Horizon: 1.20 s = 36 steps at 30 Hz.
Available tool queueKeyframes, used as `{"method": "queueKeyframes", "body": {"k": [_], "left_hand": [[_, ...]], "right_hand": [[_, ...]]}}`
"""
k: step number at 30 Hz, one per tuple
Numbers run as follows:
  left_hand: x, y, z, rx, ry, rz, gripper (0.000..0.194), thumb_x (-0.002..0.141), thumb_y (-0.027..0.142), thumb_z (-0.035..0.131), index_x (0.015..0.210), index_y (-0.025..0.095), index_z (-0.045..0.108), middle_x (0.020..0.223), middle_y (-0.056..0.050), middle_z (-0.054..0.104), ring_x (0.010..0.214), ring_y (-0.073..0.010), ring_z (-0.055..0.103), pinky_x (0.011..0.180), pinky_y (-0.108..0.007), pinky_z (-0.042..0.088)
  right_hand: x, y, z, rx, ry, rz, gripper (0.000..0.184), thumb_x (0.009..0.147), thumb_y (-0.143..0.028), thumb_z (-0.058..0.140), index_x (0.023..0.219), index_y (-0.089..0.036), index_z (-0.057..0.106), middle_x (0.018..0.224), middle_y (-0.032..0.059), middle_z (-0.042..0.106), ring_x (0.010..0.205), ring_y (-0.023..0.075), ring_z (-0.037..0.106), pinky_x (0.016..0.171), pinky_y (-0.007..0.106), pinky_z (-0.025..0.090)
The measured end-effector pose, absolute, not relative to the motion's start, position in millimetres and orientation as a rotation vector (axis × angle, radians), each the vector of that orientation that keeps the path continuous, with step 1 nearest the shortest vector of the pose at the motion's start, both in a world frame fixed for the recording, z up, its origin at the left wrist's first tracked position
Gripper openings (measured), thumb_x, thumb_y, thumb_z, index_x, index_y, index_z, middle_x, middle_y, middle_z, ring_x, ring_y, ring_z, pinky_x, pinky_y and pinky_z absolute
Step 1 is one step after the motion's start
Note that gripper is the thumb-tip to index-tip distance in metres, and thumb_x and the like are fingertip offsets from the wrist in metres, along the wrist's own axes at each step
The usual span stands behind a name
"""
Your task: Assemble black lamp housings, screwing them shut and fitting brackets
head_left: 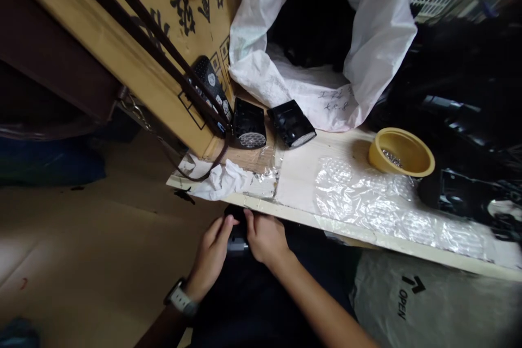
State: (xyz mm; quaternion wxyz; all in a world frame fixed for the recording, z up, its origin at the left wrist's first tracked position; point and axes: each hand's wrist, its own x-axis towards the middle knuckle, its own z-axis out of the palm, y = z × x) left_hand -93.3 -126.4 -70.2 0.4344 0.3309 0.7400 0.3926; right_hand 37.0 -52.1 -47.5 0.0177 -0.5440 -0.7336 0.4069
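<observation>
Two hands on one part: left hand (210, 256) and right hand (266, 237) had fingers curled around a small black device (237, 242), apparently gripping it, view partly blocked, just below the near edge of the board (296, 187). Yellow bowl (402, 152) sat toward the far edge, bubble wrap (367, 201) beside it.

Left hand (210, 256) and right hand (266, 237) clasp a black device (237, 243); a yellow bowl (402, 152) sits well beyond them.
</observation>
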Motion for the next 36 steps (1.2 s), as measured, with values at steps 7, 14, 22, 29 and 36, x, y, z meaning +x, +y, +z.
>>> {"method": "queueKeyframes", "body": {"k": [7, 14, 22, 29, 36], "left_hand": [[-54, -172, -37, 0.556, 1.351, 1.307, 0.113, 0.056, 0.056, 0.088, 0.150, 0.035, 0.028, 0.152, -0.008, 0.045, 0.141, -0.0331, 0.040, 0.113, -0.040, 0.039], [-10, -139, 13, 0.469, 1.233, 1.471, 0.128, 0.043, 0.031, 0.095, 0.151, 0.034, 0.028, 0.138, -0.012, 0.057, 0.127, -0.0454, 0.052, 0.110, -0.059, 0.040], [13, -40, 46, 0.805, 0.920, 1.444, 0.095, 0.066, 0.032, 0.080, 0.147, 0.034, 0.033, 0.135, -0.004, 0.060, 0.120, -0.0288, 0.058, 0.106, -0.039, 0.045], [40, -19, 14, 0.721, 1.005, 1.446, 0.078, 0.078, 0.046, 0.072, 0.145, 0.030, 0.036, 0.151, -0.004, 0.044, 0.139, -0.0289, 0.039, 0.110, -0.036, 0.036], [37, -24, 11, 0.725, 0.971, 1.463, 0.078, 0.076, 0.046, 0.073, 0.144, 0.029, 0.039, 0.148, -0.005, 0.048, 0.138, -0.0293, 0.040, 0.111, -0.037, 0.034]], "right_hand": [[67, -62, -40, -1.661, -1.734, 1.580, 0.063, 0.103, -0.046, 0.017, 0.094, -0.014, 0.071, 0.099, 0.0127, 0.073, 0.099, 0.0249, 0.068, 0.095, 0.035, 0.050], [104, -73, 22, -1.413, -1.300, 1.535, 0.051, 0.096, -0.063, 0.038, 0.087, -0.021, 0.065, 0.082, 0.0057, 0.068, 0.077, 0.0205, 0.062, 0.073, 0.030, 0.052], [222, 56, 77, -2.080, -1.939, 0.065, 0.027, 0.098, -0.024, 0.040, 0.091, -0.016, 0.065, 0.093, 0.0118, 0.068, 0.082, 0.0210, 0.062, 0.067, 0.029, 0.041], [235, 118, 63, -2.240, -2.273, 0.235, 0.017, 0.093, -0.030, 0.065, 0.088, -0.014, 0.068, 0.089, 0.0031, 0.070, 0.089, 0.0179, 0.066, 0.091, 0.040, 0.049], [233, 123, 61, -2.215, -2.233, 0.314, 0.014, 0.092, -0.026, 0.064, 0.087, -0.013, 0.068, 0.089, 0.0038, 0.070, 0.093, 0.0198, 0.065, 0.095, 0.043, 0.046]]}}
